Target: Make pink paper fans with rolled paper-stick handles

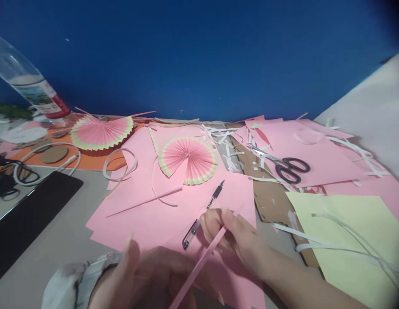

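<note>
Where the pink strip [199, 268] lies: slanting from five o'clock to six, over pink paper [128, 231].
Right hand [233, 229]: five o'clock; thumb and forefinger pinched on the strip's upper part.
Left hand [150, 274]: seven o'clock; thumb wide of fingers, contact with strip cannot be told.
Strip's feel: likely light, limp, easily creased; best held gently near an end.
Pen [215, 195]: six o'clock, beside right hand.
</note>
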Motion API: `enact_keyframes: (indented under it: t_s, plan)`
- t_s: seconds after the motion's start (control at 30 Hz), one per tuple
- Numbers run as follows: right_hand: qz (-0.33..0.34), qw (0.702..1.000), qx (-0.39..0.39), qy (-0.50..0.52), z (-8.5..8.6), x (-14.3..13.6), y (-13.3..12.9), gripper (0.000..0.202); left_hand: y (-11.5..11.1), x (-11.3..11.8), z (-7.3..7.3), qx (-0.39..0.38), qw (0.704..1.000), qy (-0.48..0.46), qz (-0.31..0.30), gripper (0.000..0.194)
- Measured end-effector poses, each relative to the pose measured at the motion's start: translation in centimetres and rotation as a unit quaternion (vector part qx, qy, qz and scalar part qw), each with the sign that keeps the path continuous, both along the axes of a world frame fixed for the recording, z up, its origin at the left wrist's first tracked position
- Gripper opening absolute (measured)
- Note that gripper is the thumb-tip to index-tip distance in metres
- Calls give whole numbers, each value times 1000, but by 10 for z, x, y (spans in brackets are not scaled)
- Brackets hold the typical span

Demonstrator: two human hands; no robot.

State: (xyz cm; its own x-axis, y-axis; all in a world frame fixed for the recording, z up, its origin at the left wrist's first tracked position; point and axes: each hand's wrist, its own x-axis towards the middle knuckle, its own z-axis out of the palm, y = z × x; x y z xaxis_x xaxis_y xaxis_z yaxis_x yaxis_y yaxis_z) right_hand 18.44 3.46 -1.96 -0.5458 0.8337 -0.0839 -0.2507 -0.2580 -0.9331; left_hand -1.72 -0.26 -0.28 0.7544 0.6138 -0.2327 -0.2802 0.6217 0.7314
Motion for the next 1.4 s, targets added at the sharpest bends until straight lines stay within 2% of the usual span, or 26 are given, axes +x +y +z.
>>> enact_keyframes:
  t_s: [0.07, 0.13, 0.23, 0.33, 0.47, 0.53, 0.6, 0.67, 0.77, 0.87, 0.93, 1.0, 1.07, 1.13, 1.3, 1.4]
  plan:
    - [42, 998, 25, -45, 4, -1, -3, 51, 1, 1, 3, 15, 994, 94, -58, 72]
    - [82, 989, 70, -102, 8, -2, -5, 50, 1, 4, 5, 46, 969, 221, -104, 60]
    - [85, 984, 83, -133, 11, -5, -6, 45, 0, 12, 6, 71, 928, 355, -84, 54]
    - [-20, 994, 32, -106, 9, -5, -1, 43, 0, 17, 8, 81, 914, 391, -70, 50]
    - [-152, 987, 10, -51, 5, -2, 14, 44, -2, 14, 8, 92, 929, 347, -87, 48]
    - [-203, 979, 8, -25, 3, -1, 18, 44, -5, 11, 6, 90, 925, 362, -74, 43]
    - [-219, 976, 14, -9, 2, -1, 17, 45, -8, 10, 3, 81, 917, 384, -71, 43]
    - [-185, 982, 36, -14, 2, 0, 10, 49, -7, 11, 4, 75, 920, 378, -77, 51]
    - [-82, 984, 133, -81, 4, 0, 0, 55, -2, 15, 11, 82, 940, 326, -51, 62]
    - [47, 963, 223, -144, 9, -2, -5, 45, 4, 19, 18, 94, 953, 287, -23, 59]
    - [108, 949, 249, -160, 13, -5, -6, 45, 5, 20, 19, 102, 953, 284, -20, 56]
    - [109, 962, 205, -145, 15, -7, -7, 48, 5, 19, 18, 112, 948, 296, -28, 55]
    - [63, 985, 114, -113, 15, -9, -7, 47, 5, 18, 16, 127, 942, 309, -37, 55]
    - [7, 996, 39, -85, 14, -8, -6, 47, 5, 16, 14, 139, 943, 301, -35, 53]
    - [-99, 993, -61, -31, 7, -4, 2, 46, 8, 15, 11, 156, 953, 260, -16, 48]
    - [-142, 987, -72, -7, 6, -3, 10, 45, 10, 15, 10, 159, 955, 249, 0, 44]
